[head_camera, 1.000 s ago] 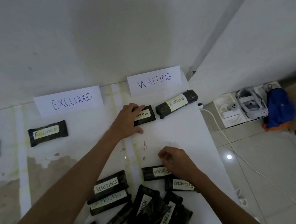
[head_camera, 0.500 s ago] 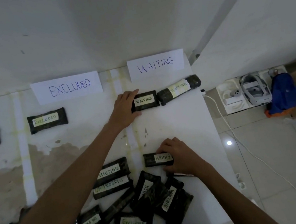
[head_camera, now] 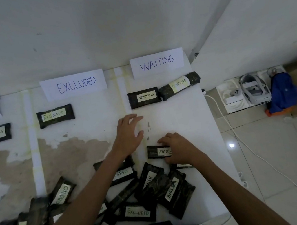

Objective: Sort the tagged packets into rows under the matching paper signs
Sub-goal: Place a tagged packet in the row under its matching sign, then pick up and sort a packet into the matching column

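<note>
The right hand pinches a FINISH packet whose tag reads upside down; no FINISH sign shows in view, so it could well land in the wrong row, likely under the WAITING sign close to the counter's right edge. Dragging it might also disturb the loose pile touching it along the near edge. The packet lies under the right fingers, just right of the left hand, which hovers spread and empty below the two WAITING packets
</note>
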The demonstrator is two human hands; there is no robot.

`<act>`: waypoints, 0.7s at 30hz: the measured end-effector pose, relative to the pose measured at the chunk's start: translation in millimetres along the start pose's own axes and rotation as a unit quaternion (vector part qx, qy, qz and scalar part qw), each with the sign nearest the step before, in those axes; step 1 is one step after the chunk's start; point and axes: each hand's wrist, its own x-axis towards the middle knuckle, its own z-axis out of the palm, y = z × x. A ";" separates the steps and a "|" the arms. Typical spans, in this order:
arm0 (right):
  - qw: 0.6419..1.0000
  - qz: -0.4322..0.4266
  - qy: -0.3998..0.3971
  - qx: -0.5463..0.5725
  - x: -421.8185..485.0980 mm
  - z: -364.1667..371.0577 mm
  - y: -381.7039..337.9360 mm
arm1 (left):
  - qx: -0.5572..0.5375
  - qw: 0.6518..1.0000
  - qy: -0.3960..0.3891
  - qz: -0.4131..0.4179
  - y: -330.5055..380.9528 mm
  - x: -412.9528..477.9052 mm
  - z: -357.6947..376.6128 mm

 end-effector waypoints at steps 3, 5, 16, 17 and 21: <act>0.999 0.032 0.038 -0.003 0.2 -0.3 -8.6 | -0.048 0.998 0.015 -0.040 10.0 -32.1 0.6; 0.989 0.091 0.080 0.090 -1.0 -4.3 -18.4 | -0.064 0.996 0.012 -0.058 19.9 -52.4 0.1; 0.762 0.232 0.060 0.601 -7.3 3.5 -72.3 | -0.029 0.999 0.000 -0.027 35.5 -106.0 2.7; 0.762 0.227 0.064 0.603 -8.6 6.7 -74.0 | -0.016 1.000 0.013 -0.022 31.4 -106.8 -0.5; 0.765 0.206 0.063 0.607 -13.6 15.3 -82.2 | 0.065 0.998 0.020 0.000 17.6 -107.9 -14.1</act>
